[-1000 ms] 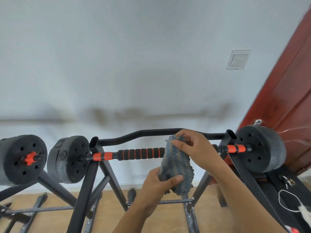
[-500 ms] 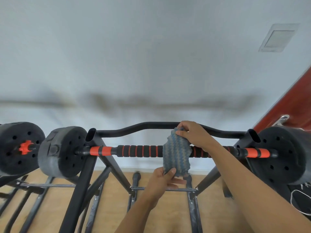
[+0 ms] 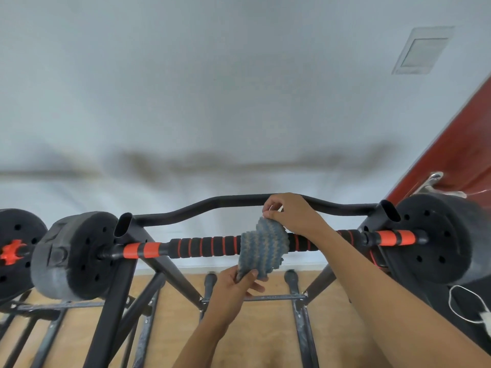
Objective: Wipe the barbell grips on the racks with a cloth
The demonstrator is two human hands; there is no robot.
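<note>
A barbell with a black foam grip ringed in orange (image 3: 204, 247) lies across a black rack (image 3: 117, 282), with black weight plates at both ends. A blue-grey ribbed cloth (image 3: 263, 247) hangs draped over the middle of the grip. My right hand (image 3: 289, 215) pinches the cloth's top edge just above the bar. My left hand (image 3: 233, 286) holds the cloth's bottom edge below the bar. The stretch of grip under the cloth is hidden.
A curved black crossbar (image 3: 225, 203) runs behind the barbell. A second barbell's plate with an orange collar (image 3: 13, 251) sits at far left. A red door (image 3: 457, 155) stands at right, a white cable (image 3: 467, 306) below it. Wooden floor (image 3: 255, 328) lies under the rack legs.
The view shifted right to left, centring the bar. The cloth has gone from held in front of the grip to draped over it, stretched between my two hands.
</note>
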